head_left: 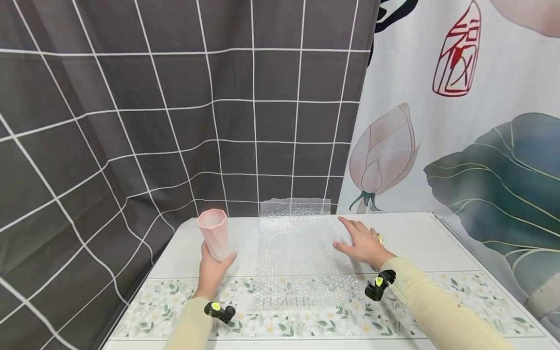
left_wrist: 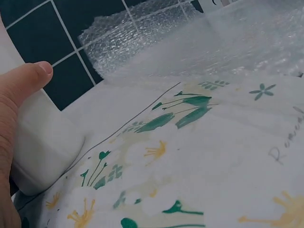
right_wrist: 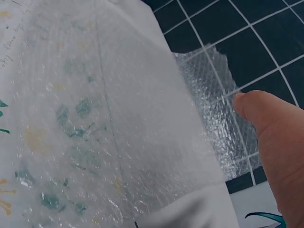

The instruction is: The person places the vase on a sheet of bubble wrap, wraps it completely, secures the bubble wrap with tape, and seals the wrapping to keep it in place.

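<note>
Left hand (head_left: 212, 273): lower left of the head view, gripping the pink cup (head_left: 215, 236).
Pink cup: left of centre, mouth up.
Bubble wrap (head_left: 297, 257): lower centre, lying on the table (head_left: 407, 238), its top end past the far edge.
Right hand (head_left: 365, 245): lower right, fingers spread, beside the wrap; contact unclear.
Grid curtain (head_left: 280, 121): upper left and centre.
</note>
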Demonstrator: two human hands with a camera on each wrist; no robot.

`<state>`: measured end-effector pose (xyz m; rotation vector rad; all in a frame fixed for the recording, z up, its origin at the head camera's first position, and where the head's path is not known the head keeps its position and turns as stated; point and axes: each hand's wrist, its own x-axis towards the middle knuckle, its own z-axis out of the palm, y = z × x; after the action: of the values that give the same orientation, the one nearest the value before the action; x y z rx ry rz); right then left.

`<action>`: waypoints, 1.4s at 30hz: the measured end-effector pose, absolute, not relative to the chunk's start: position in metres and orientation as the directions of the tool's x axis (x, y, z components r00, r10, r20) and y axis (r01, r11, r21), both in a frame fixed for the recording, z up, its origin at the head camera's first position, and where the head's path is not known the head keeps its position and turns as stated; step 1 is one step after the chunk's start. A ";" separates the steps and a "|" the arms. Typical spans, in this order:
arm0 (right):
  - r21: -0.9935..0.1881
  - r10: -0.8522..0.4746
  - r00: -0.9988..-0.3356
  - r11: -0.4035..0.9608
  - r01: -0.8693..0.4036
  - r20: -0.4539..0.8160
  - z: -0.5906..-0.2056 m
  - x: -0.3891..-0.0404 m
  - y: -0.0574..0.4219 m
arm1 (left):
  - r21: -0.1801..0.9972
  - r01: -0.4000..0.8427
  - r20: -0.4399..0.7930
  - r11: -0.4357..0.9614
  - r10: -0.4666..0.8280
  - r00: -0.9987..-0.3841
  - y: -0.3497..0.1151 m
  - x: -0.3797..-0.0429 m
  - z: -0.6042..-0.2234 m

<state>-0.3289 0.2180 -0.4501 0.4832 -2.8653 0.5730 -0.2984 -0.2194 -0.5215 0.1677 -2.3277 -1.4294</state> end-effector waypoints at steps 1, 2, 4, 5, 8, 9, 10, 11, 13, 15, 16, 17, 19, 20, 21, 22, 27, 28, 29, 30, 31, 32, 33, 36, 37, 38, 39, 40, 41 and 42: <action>-0.344 -0.279 -0.931 0.872 -0.348 0.237 -0.451 -0.329 0.219 | 0.877 0.108 0.276 0.468 -0.308 -0.910 -0.220 -0.299 -0.523; -0.343 -0.280 -0.930 0.872 -0.350 0.238 -0.451 -0.329 0.220 | 0.877 0.109 0.278 0.467 -0.310 -0.909 -0.220 -0.299 -0.524; -0.343 -0.284 -0.929 0.870 -0.354 0.239 -0.452 -0.329 0.222 | 0.879 0.110 0.280 0.465 -0.315 -0.907 -0.220 -0.299 -0.526; -0.343 -0.284 -0.929 0.870 -0.354 0.238 -0.452 -0.329 0.222 | 0.880 0.108 0.279 0.463 -0.319 -0.906 -0.220 -0.300 -0.526; -0.344 -0.286 -0.929 0.870 -0.354 0.233 -0.453 -0.329 0.224 | 0.889 0.107 0.269 0.445 -0.319 -0.909 -0.220 -0.300 -0.527; -0.345 -0.283 -0.931 0.871 -0.351 0.232 -0.453 -0.329 0.224 | 0.893 0.113 0.269 0.435 -0.317 -0.909 -0.220 -0.300 -0.526; -0.344 -0.283 -0.931 0.871 -0.350 0.231 -0.454 -0.329 0.224 | 0.897 0.119 0.270 0.427 -0.315 -0.910 -0.219 -0.301 -0.525; -0.345 -0.281 -0.931 0.872 -0.349 0.232 -0.453 -0.329 0.224 | 0.900 0.123 0.269 0.418 -0.313 -0.911 -0.219 -0.301 -0.524; -0.344 -0.278 -0.933 0.873 -0.345 0.230 -0.453 -0.330 0.223 | 0.905 0.139 0.278 0.402 -0.311 -0.909 -0.217 -0.302 -0.521; -0.340 -0.274 -0.933 0.876 -0.342 0.232 -0.452 -0.331 0.223 | 0.906 0.154 0.290 0.394 -0.313 -0.904 -0.214 -0.304 -0.517; -0.338 -0.275 -0.932 0.876 -0.344 0.235 -0.451 -0.331 0.223 | 0.907 0.157 0.292 0.392 -0.314 -0.903 -0.212 -0.305 -0.515; -0.338 -0.274 -0.932 0.876 -0.343 0.236 -0.450 -0.332 0.222 | 0.907 0.160 0.294 0.388 -0.313 -0.903 -0.210 -0.305 -0.512; -0.336 -0.272 -0.933 0.878 -0.340 0.236 -0.448 -0.333 0.220 | 0.908 0.163 0.294 0.385 -0.311 -0.904 -0.205 -0.306 -0.506; -0.334 -0.272 -0.933 0.879 -0.341 0.236 -0.446 -0.333 0.218 | 0.907 0.159 0.290 0.389 -0.306 -0.907 -0.203 -0.306 -0.503; -0.330 -0.275 -0.932 0.879 -0.343 0.236 -0.445 -0.334 0.217 | 0.907 0.157 0.287 0.390 -0.302 -0.909 -0.200 -0.307 -0.500; -0.331 -0.277 -0.932 0.878 -0.345 0.235 -0.444 -0.334 0.215 | 0.905 0.160 0.290 0.394 -0.297 -0.910 -0.197 -0.307 -0.497; -0.327 -0.291 -0.929 0.876 -0.355 0.229 -0.439 -0.333 0.209 | 0.886 0.178 0.307 0.428 -0.255 -0.917 -0.185 -0.310 -0.479; -0.331 -0.294 -0.928 0.873 -0.359 0.230 -0.439 -0.333 0.208 | 0.881 0.181 0.308 0.437 -0.241 -0.920 -0.182 -0.310 -0.474; -0.334 -0.297 -0.926 0.870 -0.363 0.232 -0.438 -0.332 0.207 | 0.878 0.183 0.307 0.442 -0.227 -0.924 -0.179 -0.311 -0.471; -0.337 -0.299 -0.925 0.867 -0.366 0.234 -0.438 -0.331 0.207 | 0.873 0.191 0.313 0.449 -0.214 -0.925 -0.176 -0.311 -0.468; -0.337 -0.303 -0.923 0.865 -0.371 0.238 -0.438 -0.331 0.206 | 0.867 0.194 0.313 0.459 -0.199 -0.929 -0.173 -0.311 -0.465; -0.337 -0.306 -0.921 0.863 -0.376 0.242 -0.438 -0.330 0.206 | 0.861 0.198 0.315 0.468 -0.185 -0.931 -0.170 -0.312 -0.462; -0.336 -0.309 -0.919 0.862 -0.379 0.244 -0.438 -0.330 0.206 | 0.853 0.208 0.321 0.478 -0.169 -0.932 -0.167 -0.312 -0.460; -0.332 -0.310 -0.918 0.863 -0.381 0.248 -0.439 -0.328 0.205 | 0.836 0.221 0.328 0.503 -0.135 -0.935 -0.158 -0.314 -0.456; -0.330 -0.311 -0.917 0.863 -0.383 0.251 -0.439 -0.328 0.204 | 0.826 0.222 0.327 0.517 -0.121 -0.937 -0.155 -0.314 -0.455; -0.331 -0.310 -0.916 0.862 -0.384 0.255 -0.439 -0.327 0.204 | 0.818 0.225 0.328 0.530 -0.109 -0.938 -0.153 -0.314 -0.454; -0.335 -0.310 -0.915 0.859 -0.386 0.258 -0.439 -0.327 0.204 | 0.807 0.225 0.327 0.547 -0.096 -0.940 -0.151 -0.314 -0.452; -0.341 -0.311 -0.913 0.855 -0.390 0.263 -0.439 -0.326 0.203 | 0.794 0.218 0.321 0.567 -0.087 -0.943 -0.149 -0.314 -0.451; -0.347 -0.313 -0.911 0.851 -0.394 0.267 -0.438 -0.326 0.202 | 0.782 0.209 0.314 0.588 -0.081 -0.946 -0.147 -0.313 -0.450; -0.351 -0.316 -0.909 0.847 -0.399 0.271 -0.437 -0.325 0.201 | 0.764 0.202 0.310 0.612 -0.074 -0.948 -0.146 -0.313 -0.449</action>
<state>-0.3253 0.2014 -0.4375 0.5522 -2.8219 0.6013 -0.3130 -0.1462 -0.4486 -0.1029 -2.5294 -1.2556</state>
